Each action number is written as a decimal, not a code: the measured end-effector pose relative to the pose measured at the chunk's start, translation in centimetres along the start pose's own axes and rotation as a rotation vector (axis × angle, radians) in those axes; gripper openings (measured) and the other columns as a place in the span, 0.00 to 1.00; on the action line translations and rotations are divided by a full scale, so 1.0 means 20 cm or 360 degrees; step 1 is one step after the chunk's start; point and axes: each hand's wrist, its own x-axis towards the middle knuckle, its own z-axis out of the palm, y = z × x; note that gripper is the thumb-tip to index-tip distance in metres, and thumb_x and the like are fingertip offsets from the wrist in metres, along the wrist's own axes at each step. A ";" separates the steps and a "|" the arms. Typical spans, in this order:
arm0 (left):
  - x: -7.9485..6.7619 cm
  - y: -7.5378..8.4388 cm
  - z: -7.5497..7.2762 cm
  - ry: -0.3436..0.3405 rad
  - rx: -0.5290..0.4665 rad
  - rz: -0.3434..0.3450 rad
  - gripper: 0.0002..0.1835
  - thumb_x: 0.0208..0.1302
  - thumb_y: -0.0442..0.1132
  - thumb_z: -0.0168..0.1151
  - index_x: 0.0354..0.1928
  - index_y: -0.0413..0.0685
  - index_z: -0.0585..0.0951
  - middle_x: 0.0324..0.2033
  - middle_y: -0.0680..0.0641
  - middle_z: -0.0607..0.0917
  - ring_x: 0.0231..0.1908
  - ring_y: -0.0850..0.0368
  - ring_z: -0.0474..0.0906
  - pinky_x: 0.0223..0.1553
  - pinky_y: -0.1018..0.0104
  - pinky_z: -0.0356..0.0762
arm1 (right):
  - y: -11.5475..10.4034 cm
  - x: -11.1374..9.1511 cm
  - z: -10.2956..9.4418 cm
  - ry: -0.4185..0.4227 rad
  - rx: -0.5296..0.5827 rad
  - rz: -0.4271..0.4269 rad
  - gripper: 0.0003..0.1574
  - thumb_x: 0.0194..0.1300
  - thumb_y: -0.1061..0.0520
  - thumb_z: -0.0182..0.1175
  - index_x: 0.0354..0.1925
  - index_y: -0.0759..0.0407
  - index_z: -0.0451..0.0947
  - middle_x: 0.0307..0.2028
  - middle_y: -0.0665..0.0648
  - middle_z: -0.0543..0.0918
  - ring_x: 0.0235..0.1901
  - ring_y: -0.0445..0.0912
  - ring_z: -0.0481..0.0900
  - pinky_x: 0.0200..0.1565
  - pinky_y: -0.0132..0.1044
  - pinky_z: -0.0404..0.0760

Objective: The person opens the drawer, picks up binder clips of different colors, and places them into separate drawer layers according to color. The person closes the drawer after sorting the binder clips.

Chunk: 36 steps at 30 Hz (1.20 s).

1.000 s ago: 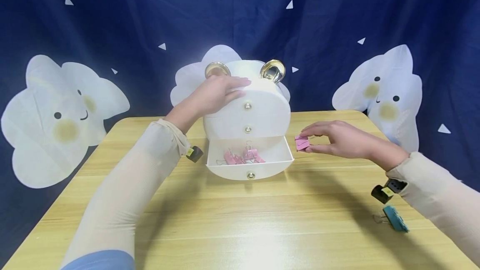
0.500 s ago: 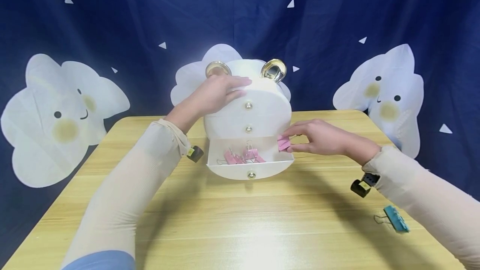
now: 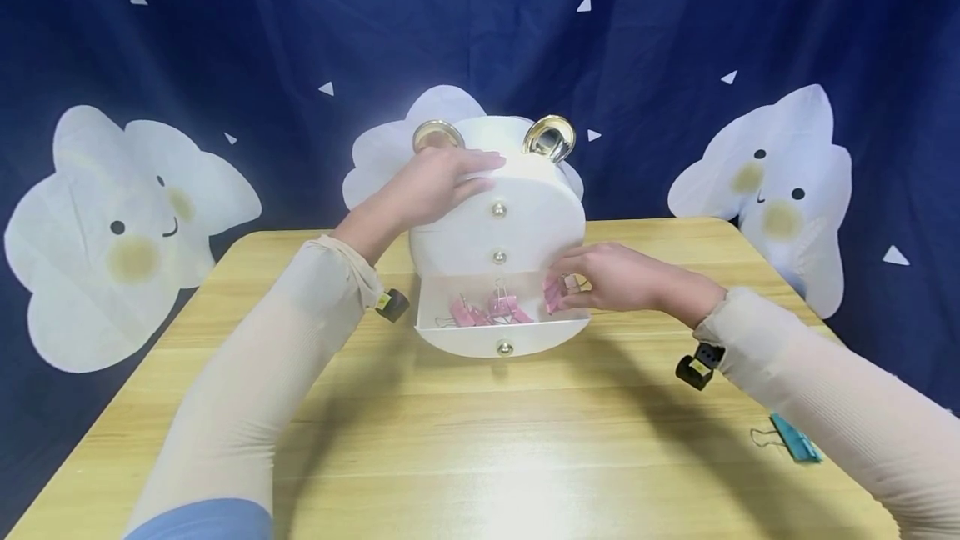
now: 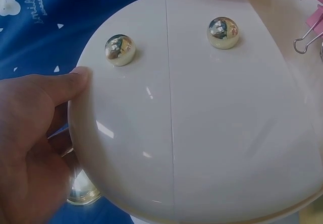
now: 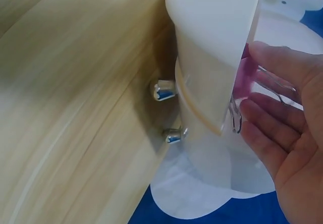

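A white drawer box (image 3: 465, 240) with round gold knobs and two gold ears stands on the table, its bottom drawer (image 3: 457, 342) pulled out. Several pink binder clips (image 3: 467, 314) lie inside that drawer. My left hand (image 3: 435, 182) rests on the box top beside the left ear, fingers extended; in the left wrist view its thumb touches the box's edge. At the drawer's right end, my right hand (image 3: 618, 275) pinches another pink binder clip (image 3: 553, 293) between thumb and fingers. The right wrist view shows this clip (image 5: 246, 77) partly hidden behind the drawer front.
A teal binder clip (image 3: 795, 438) lies on the wooden table (image 3: 420, 448) at the right, partly covered by the right sleeve. A dark blue curtain (image 3: 600, 48) with white cloud figures hangs behind the table.
My right hand has moved left with the pink binder clip, from beside the box to inside the drawer's right end. The left hand stays on the box top.
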 end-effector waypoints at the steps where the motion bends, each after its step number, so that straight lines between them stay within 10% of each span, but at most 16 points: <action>1: 0.00 0.00 0.00 0.0002 0.0000 0.0002 0.22 0.72 0.42 0.57 0.65 0.46 0.75 0.64 0.48 0.75 0.66 0.53 0.66 0.68 0.62 0.61 | 0.00 0.00 0.00 0.0005 -0.0001 0.0003 0.12 0.60 0.50 0.70 0.42 0.50 0.83 0.40 0.46 0.82 0.42 0.43 0.81 0.45 0.42 0.80; 15: 0.00 0.02 0.00 -0.0014 0.0005 -0.0015 0.22 0.73 0.43 0.57 0.66 0.47 0.75 0.64 0.48 0.75 0.66 0.53 0.66 0.68 0.62 0.61 | -0.08 -0.03 -0.01 0.0113 0.0028 0.0167 0.20 0.65 0.50 0.66 0.52 0.58 0.82 0.46 0.53 0.85 0.44 0.47 0.83 0.49 0.46 0.80; 27: 0.00 0.01 0.00 -0.0002 0.0011 -0.0016 0.22 0.72 0.43 0.57 0.65 0.46 0.75 0.64 0.47 0.75 0.66 0.53 0.66 0.68 0.62 0.61 | -0.23 -0.10 0.04 0.0290 0.0729 0.0626 0.11 0.69 0.55 0.61 0.48 0.52 0.85 0.41 0.48 0.86 0.40 0.43 0.83 0.43 0.39 0.83; 36: 0.00 0.01 0.00 0.0000 0.0014 -0.0018 0.22 0.72 0.43 0.57 0.66 0.46 0.75 0.64 0.48 0.75 0.66 0.53 0.66 0.68 0.62 0.61 | -0.28 -0.12 0.11 -0.0139 0.1619 0.0733 0.17 0.71 0.55 0.59 0.47 0.68 0.81 0.39 0.65 0.83 0.40 0.57 0.82 0.46 0.47 0.83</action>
